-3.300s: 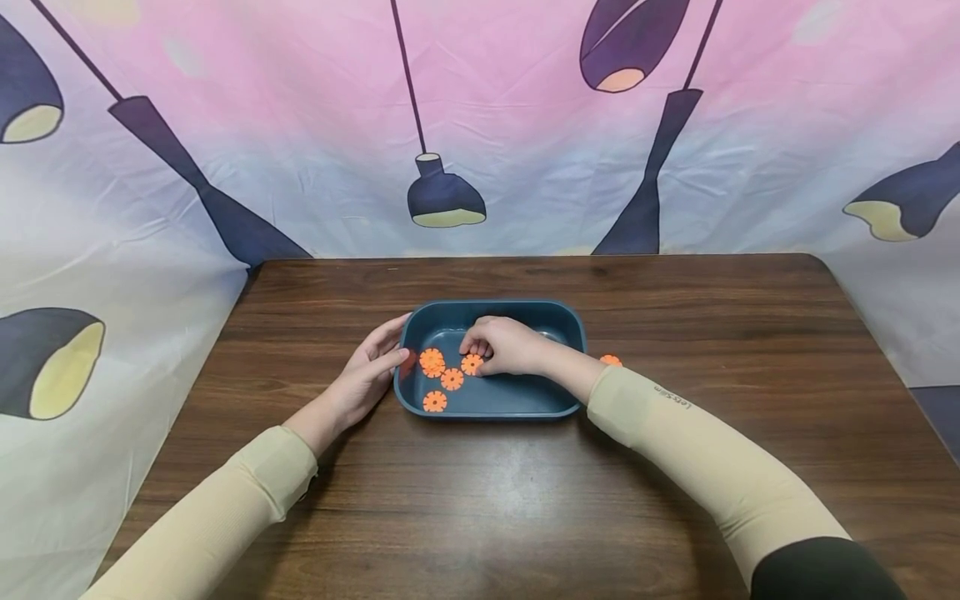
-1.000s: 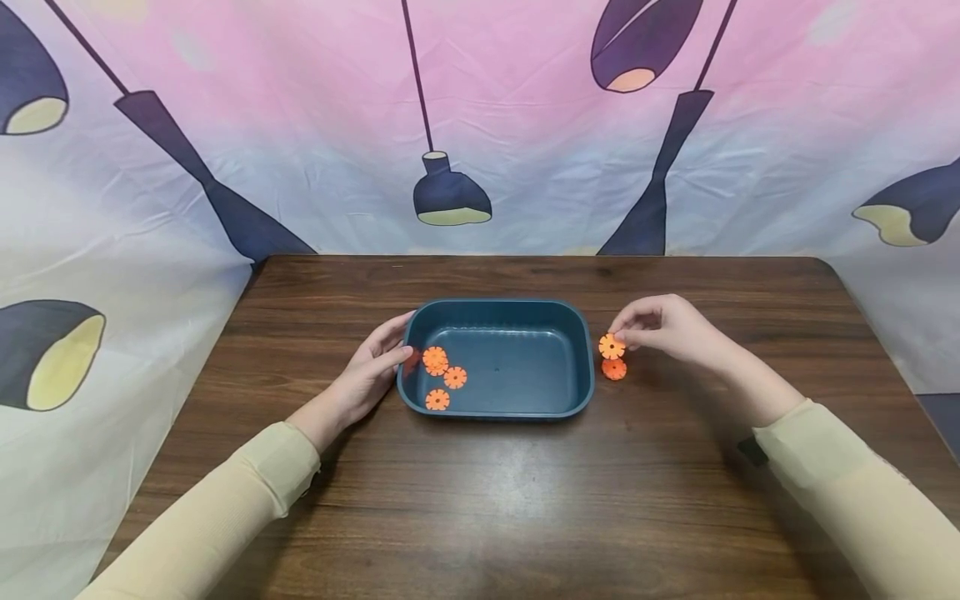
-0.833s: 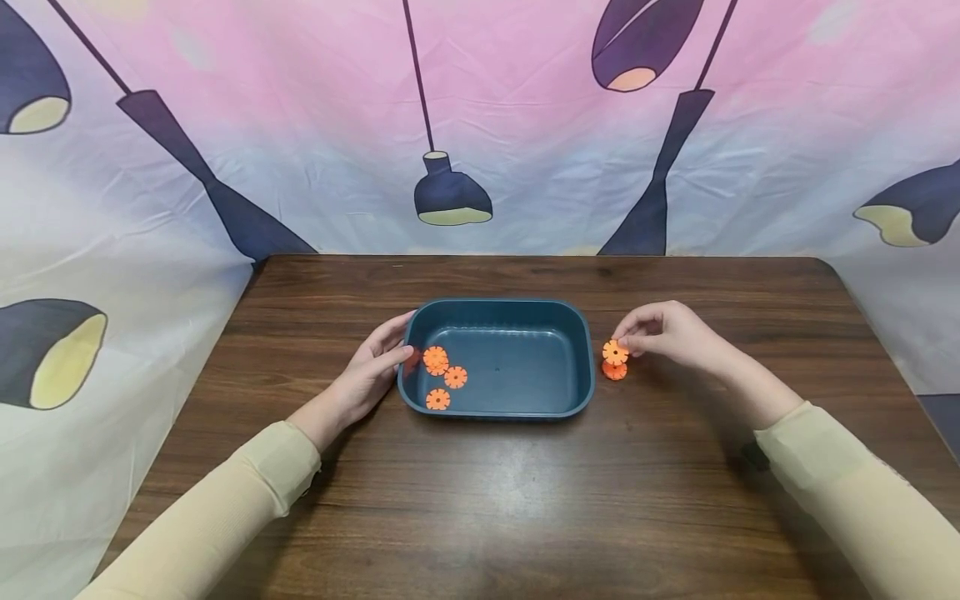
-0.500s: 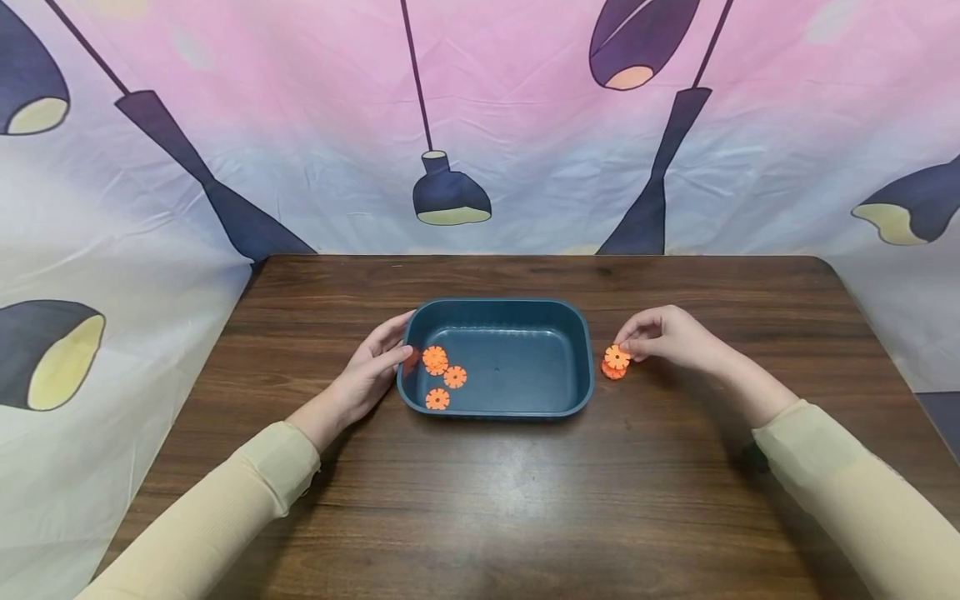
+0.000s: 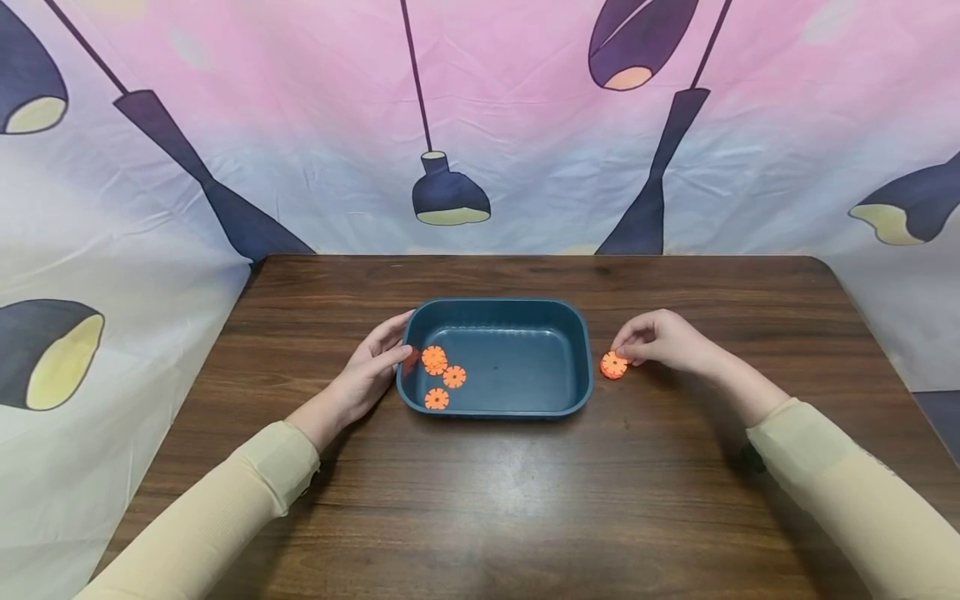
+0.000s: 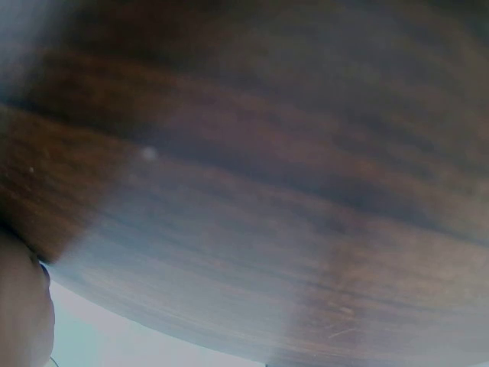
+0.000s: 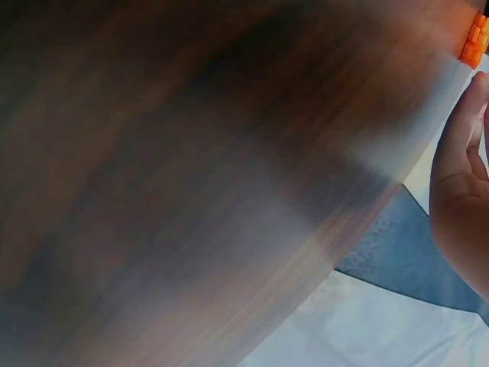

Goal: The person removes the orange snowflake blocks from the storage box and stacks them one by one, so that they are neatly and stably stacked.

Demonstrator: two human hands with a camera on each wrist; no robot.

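The right hand (image 5: 663,340) pinches an orange disc (image 5: 615,362) by its edge. That top disc sits over a lower disc, and only a bit of the lower one peeks out. Both are on the brown table (image 5: 517,500), at 3 o'clock from the blue tub (image 5: 517,371) — just beside it, with a small gap.

The left hand (image 5: 369,368) holds the tub at its 9 o'clock end. The thumb is on the rim and the other fingers go along the outside, where the tub hides some of them.

More orange discs lie in the tub. A pair of discs (image 5: 434,357) overlap at 9 o'clock from the tub's middle. A third disc (image 5: 453,377) is close to the pair, at 4 o'clock from them; I can't tell if they touch. A fourth disc (image 5: 437,399) lies at 6 o'clock from the pair, near the tub's front wall.

Both arms have pale sleeves (image 5: 195,517). At 12 o'clock, behind the table, hangs a pink, blue and white cloth (image 5: 345,100) with dark lamps (image 5: 451,193) drawn on it.
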